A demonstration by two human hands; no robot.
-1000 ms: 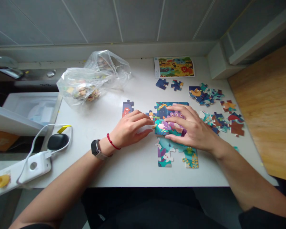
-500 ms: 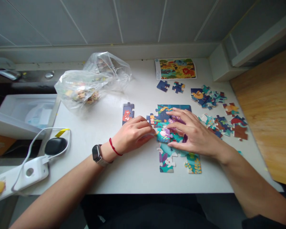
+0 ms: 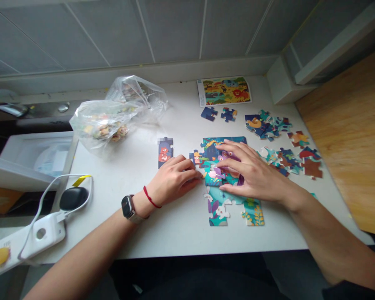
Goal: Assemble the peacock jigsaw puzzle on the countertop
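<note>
White desk (image 3: 175, 233): jigsaw puzzle (image 3: 225, 143) part-built, gaps remain, loose pieces (image 3: 300, 160) sit right. Left hand (image 3: 171, 179) curled at its edge, pinch unclear; right hand (image 3: 253, 171) fingers spread flat on it.

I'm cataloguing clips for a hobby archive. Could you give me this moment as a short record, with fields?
Left hand: fingertips at the left side of the part-built jigsaw puzzle
Right hand: fingers spread across the puzzle's top
Loose pieces: scattered right of the puzzle
Reference: picture card beyond the puzzle
Bag: clear plastic bag holding more pieces, left of the card
Wrist: wristwatch and red string bracelet on the left arm
</note>
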